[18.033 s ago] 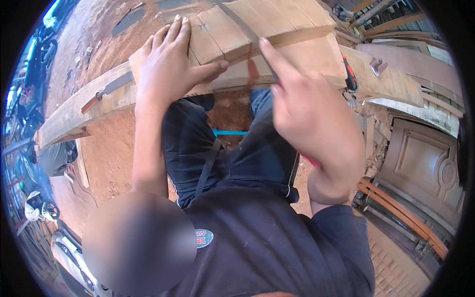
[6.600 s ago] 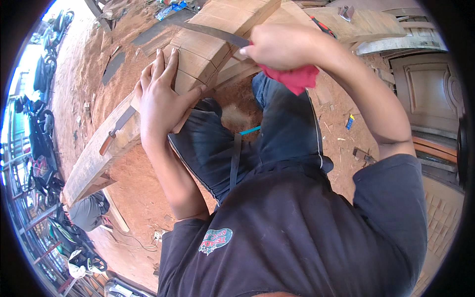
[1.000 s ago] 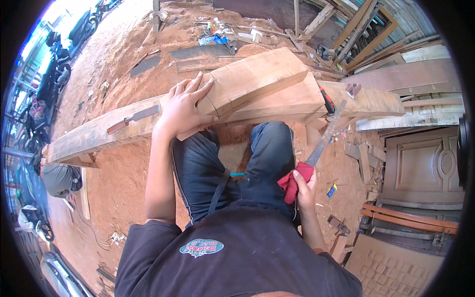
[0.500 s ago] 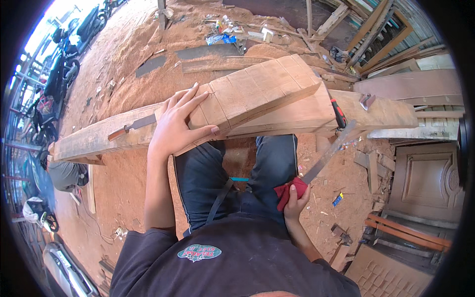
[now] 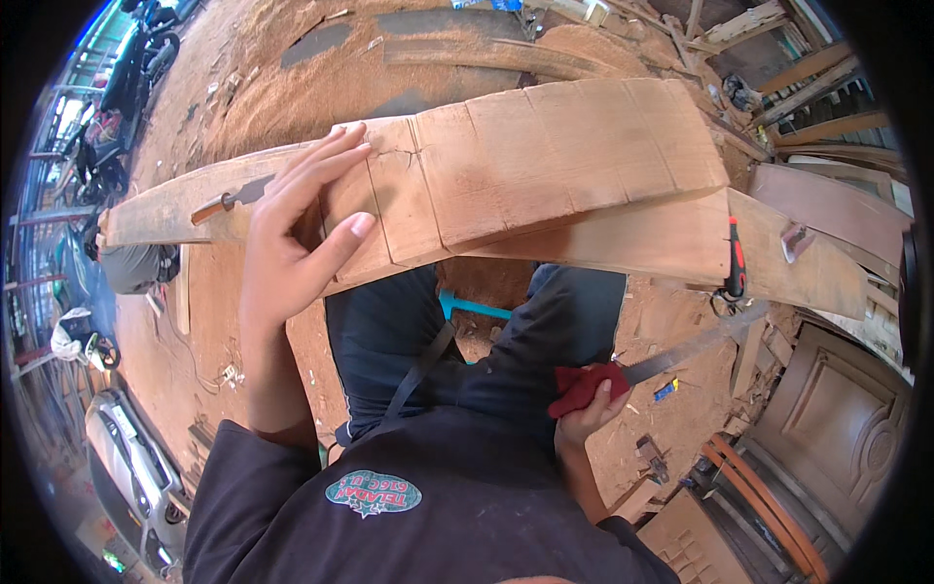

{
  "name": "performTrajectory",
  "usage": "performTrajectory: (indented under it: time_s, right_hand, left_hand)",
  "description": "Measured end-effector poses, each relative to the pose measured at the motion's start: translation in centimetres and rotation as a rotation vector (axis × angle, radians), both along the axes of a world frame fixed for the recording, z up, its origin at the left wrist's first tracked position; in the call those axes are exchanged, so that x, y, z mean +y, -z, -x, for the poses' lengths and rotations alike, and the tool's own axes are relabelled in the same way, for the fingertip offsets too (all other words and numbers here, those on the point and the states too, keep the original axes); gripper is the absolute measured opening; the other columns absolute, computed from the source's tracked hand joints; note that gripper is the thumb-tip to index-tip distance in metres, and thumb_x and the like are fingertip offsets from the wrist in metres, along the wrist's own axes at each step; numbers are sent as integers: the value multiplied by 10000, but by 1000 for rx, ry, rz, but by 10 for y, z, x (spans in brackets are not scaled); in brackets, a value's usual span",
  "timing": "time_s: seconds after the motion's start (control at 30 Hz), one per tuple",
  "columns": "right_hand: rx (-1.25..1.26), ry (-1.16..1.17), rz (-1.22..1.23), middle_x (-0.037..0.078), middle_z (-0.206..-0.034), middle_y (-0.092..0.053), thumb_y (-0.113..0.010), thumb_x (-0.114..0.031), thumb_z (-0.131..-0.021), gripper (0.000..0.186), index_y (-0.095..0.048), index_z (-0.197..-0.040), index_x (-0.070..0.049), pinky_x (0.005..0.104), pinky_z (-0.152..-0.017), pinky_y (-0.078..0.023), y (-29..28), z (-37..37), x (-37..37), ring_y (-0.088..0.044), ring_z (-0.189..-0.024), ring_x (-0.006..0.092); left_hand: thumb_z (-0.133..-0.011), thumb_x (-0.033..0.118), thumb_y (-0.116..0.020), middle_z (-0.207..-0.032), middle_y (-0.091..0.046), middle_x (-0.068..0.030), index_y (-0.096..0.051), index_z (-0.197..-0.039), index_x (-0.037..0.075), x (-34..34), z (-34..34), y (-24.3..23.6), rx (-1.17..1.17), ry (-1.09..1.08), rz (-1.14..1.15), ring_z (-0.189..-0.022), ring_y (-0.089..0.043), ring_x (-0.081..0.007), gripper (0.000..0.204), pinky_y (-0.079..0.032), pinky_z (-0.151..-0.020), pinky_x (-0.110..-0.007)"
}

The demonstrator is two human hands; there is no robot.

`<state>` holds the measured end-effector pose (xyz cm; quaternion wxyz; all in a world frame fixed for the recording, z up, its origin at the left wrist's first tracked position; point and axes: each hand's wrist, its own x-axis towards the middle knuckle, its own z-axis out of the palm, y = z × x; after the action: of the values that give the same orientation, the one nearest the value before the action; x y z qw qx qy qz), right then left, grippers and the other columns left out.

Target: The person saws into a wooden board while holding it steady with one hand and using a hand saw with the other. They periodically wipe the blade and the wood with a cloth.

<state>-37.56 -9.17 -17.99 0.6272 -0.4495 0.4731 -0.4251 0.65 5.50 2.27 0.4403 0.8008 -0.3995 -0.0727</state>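
Observation:
A thick, curved wooden block with several lines across its top lies over a flatter board, both on a long timber beam. My left hand rests at the block's left end, fingers stretched out and thumb apart. Low on the right, beside my thigh, my right hand is closed around the red grip of a handsaw. Its long grey blade points away to the right, apart from the wood. The blade's teeth are too small to make out.
A wooden-handled chisel lies on the beam left of my left hand. A red and black handled tool is at the board's right end, near a small metal piece. Carved door panels are at right; parked motorcycles at far left.
The view has shifted closer to the block. My left hand now sits at the block's left end with its fingers lifted more. The saw's blade has swung lower, away from the beam.

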Motion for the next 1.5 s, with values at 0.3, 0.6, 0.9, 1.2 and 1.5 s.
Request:
performTrajectory:
  time_s: [0.3, 0.6, 0.9, 1.2, 1.5]
  right_hand:
    - [-12, -25, 62, 213, -1136, -663, -620, -244, -1019, 561, -444, -1465, 48, 446, -917, -565, 9, 9, -6, -650, -1039, 307]
    - [40, -39, 49, 213, -1272, -615, -605, -236, -1074, 617, -302, -1564, -16, 484, -973, -587, 6, 10, -3, -646, -1125, 319]
    - [128, 54, 250, 127, -1244, -609, -605, -201, -1105, 380, -494, -1397, 17, 360, -985, -508, -20, 4, -12, -606, -1077, 196]
    - [-219, -279, 218, 187, -1310, -699, -610, -89, -1090, 494, -444, -1532, 53, 399, -1018, -562, -114, -23, -15, -704, -1139, 229]
    - [-311, -403, 54, 145, -1224, -694, -504, -305, -1175, 392, -515, -1452, -27, 376, -1032, -549, -166, -101, 3, -691, -1119, 224]
  left_hand:
    - [-898, 332, -711, -1586, -606, -255, -708, -1417, -15, 6, -2, -3, -244, -58, -20, -1519, -523, -422, 624, -350, -1270, -545]
    - [-874, 220, -775, -1558, -643, -202, -709, -1401, -4, 1, 3, -6, -294, -44, -41, -1481, -553, -414, 576, -383, -1248, -526]
    - [-911, 198, -777, -1565, -632, -189, -694, -1425, 15, 0, 7, -8, -400, 13, -181, -1452, -577, -387, 552, -408, -1225, -497]
    - [-908, 183, -834, -1066, -767, -117, -766, -1059, 40, -26, 118, -12, -144, 31, 143, -955, -697, -341, 220, -507, -895, -440]
    - [-955, 290, -866, -1253, -745, -221, -610, -1467, -20, -27, 201, 21, 313, 205, 170, -1095, -751, -356, 652, -597, -933, -408]
